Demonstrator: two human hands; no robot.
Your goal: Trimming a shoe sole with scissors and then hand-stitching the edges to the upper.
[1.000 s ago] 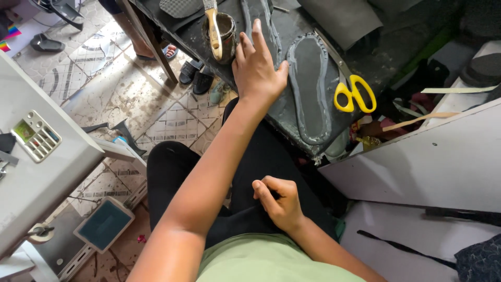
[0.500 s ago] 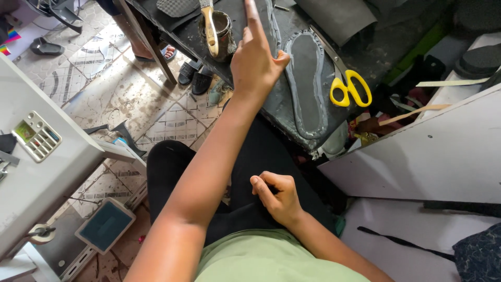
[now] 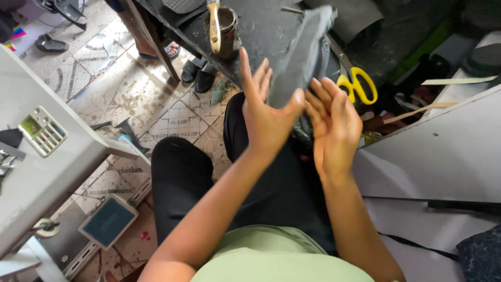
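The left hand (image 3: 266, 112) pinches a dark grey sole piece (image 3: 300, 55) with thumb and fingers, lifting it off the table's (image 3: 261, 36) near edge. The right hand (image 3: 334, 125) hovers open just beside it, fingers spread.

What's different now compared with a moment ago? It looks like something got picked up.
The left hand was resting flat on the dark table; it has now lifted a dark sole-shaped piece off it, pinched by the thumb. The right hand, curled in the lap before, has risen, open, beside the piece. The yellow scissors and the pot with the brush are where they were.
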